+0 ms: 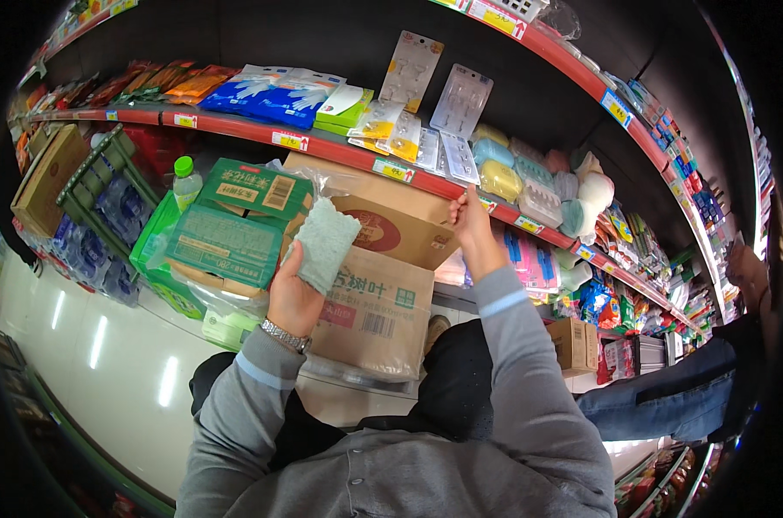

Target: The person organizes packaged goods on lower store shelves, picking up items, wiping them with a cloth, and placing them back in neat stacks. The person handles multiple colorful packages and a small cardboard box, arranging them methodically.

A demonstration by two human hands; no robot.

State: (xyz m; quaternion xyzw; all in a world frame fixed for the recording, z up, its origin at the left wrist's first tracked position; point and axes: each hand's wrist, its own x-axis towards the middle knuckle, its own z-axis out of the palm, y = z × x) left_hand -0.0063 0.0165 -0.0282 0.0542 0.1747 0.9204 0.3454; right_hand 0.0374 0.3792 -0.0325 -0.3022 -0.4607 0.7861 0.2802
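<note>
My left hand (293, 298), with a metal watch at its wrist, grips a pale green cloth (327, 246) with wavy edges, held upright above the cartons. Raised to the red shelf edge, my right hand (471, 226) has its fingers drawn together. Their tips meet the lower end of a blister card (459, 158) that juts over the edge; whether they pinch it is hard to see. More blister cards (402, 135) lie and lean on the shelf behind. Yellow packs (500, 180) of sponge-like goods stand to the right of that hand.
An open brown carton (371, 315) stands before my knees, beside a green box (223, 237) and a green-capped bottle (186, 183). Blue glove packs (271, 91) lie along the shelf (236, 128). At the right, another person's jeans leg (668, 401) reaches into the aisle.
</note>
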